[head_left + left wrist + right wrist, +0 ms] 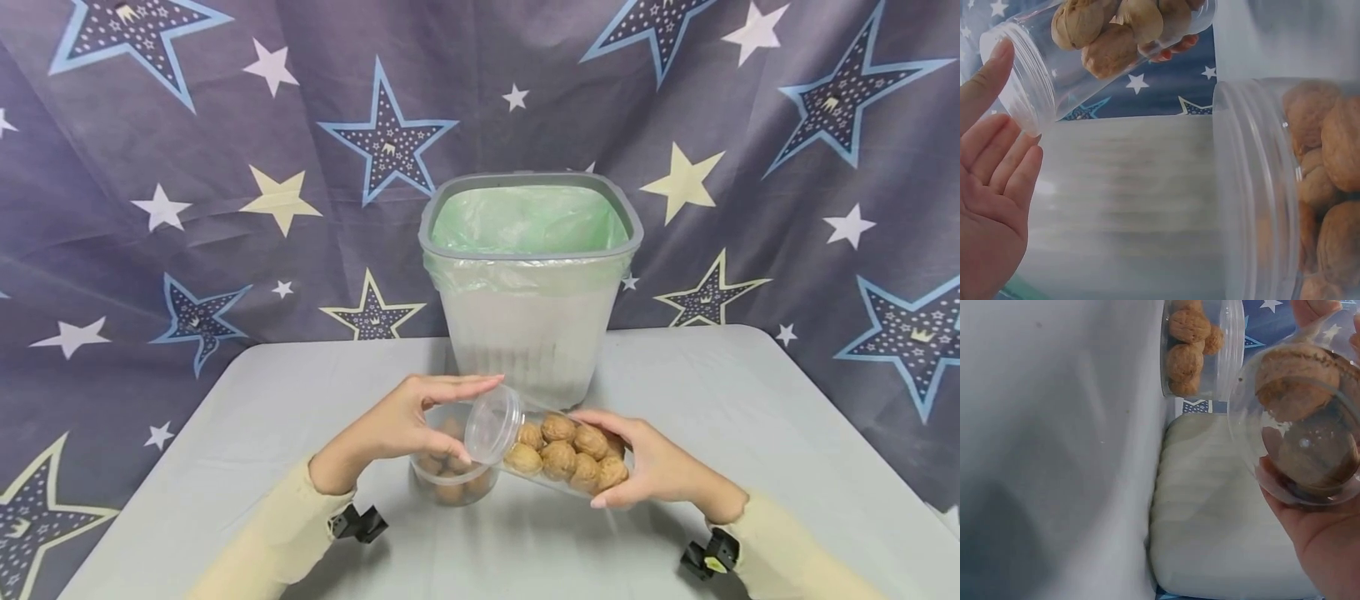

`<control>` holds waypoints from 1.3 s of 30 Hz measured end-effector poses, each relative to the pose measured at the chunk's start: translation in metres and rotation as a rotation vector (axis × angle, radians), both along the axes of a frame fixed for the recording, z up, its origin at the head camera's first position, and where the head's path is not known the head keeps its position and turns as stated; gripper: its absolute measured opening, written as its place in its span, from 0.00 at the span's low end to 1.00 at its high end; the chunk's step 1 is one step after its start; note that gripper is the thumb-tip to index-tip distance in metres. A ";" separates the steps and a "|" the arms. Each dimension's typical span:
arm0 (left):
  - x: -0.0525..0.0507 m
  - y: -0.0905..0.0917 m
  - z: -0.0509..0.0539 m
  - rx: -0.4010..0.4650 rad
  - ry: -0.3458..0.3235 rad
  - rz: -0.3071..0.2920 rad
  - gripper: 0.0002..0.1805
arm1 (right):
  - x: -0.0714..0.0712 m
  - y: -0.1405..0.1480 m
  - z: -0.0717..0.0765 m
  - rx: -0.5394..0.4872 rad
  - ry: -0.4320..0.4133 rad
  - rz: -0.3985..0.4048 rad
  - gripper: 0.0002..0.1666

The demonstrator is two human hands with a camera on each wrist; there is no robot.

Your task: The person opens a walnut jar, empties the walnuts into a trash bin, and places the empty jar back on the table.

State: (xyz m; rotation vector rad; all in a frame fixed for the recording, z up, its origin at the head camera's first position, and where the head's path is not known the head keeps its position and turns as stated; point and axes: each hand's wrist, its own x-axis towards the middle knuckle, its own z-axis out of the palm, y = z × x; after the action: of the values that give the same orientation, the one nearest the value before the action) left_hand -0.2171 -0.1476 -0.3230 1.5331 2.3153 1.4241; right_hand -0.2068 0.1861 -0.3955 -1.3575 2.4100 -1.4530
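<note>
A clear plastic jar of walnuts [558, 457] is held tilted nearly on its side above the table. My right hand [652, 467] grips it round the bottom end, which faces the camera in the right wrist view. At the other end, my left hand [408, 425] holds the clear ridged lid [495, 425] between thumb and fingers; in the left wrist view the lid [1019, 78] sits at the jar's mouth. A second clear jar [453, 492], also holding walnuts, stands upright on the table beside and partly behind my left hand. Whether its top is covered, I cannot tell.
A pale bin [525, 325] with a grey rim and green liner bag stands behind the jars at the table's back edge. The table [750, 400] has a light grey cover. Behind hangs a dark curtain [480, 108] with stars.
</note>
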 end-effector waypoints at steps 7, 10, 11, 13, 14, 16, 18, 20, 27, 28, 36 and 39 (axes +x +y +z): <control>0.002 0.003 -0.003 -0.006 -0.001 0.060 0.43 | 0.001 0.003 0.000 0.019 0.028 -0.028 0.52; 0.002 0.003 -0.005 0.005 0.004 0.078 0.43 | 0.001 0.003 -0.001 0.014 0.044 -0.036 0.52; 0.001 0.004 -0.005 0.008 0.016 0.081 0.43 | 0.001 0.003 -0.001 0.012 0.046 -0.037 0.51; 0.001 0.004 -0.007 0.015 0.026 0.092 0.43 | 0.000 0.003 -0.002 0.009 0.047 -0.043 0.51; 0.000 0.005 -0.007 0.020 0.024 0.099 0.43 | 0.000 0.003 -0.002 0.008 0.049 -0.048 0.51; 0.000 0.006 -0.009 0.035 0.003 0.115 0.43 | 0.000 0.003 -0.003 0.006 0.066 -0.068 0.52; -0.001 0.007 -0.011 0.057 -0.041 0.127 0.42 | -0.001 0.002 -0.002 0.007 0.084 -0.098 0.52; -0.001 0.009 -0.012 0.084 -0.088 0.138 0.42 | -0.001 0.002 -0.001 0.010 0.108 -0.124 0.53; -0.002 0.011 -0.013 0.122 -0.114 0.175 0.40 | 0.000 -0.001 0.000 0.004 0.113 -0.167 0.52; -0.002 0.012 -0.013 0.121 -0.115 0.183 0.39 | 0.000 -0.001 0.000 0.002 0.112 -0.169 0.52; 0.000 0.018 -0.014 0.152 -0.187 0.261 0.36 | -0.002 -0.001 -0.004 -0.014 0.148 -0.212 0.53; 0.001 0.020 -0.014 0.170 -0.228 0.314 0.35 | -0.004 -0.002 -0.006 -0.034 0.212 -0.236 0.54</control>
State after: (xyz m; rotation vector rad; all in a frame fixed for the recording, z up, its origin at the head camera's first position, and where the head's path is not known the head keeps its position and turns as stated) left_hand -0.2158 -0.1271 -0.3372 0.9986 2.4227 1.7986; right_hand -0.2107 0.1840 -0.4013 -1.3351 2.7742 -1.4710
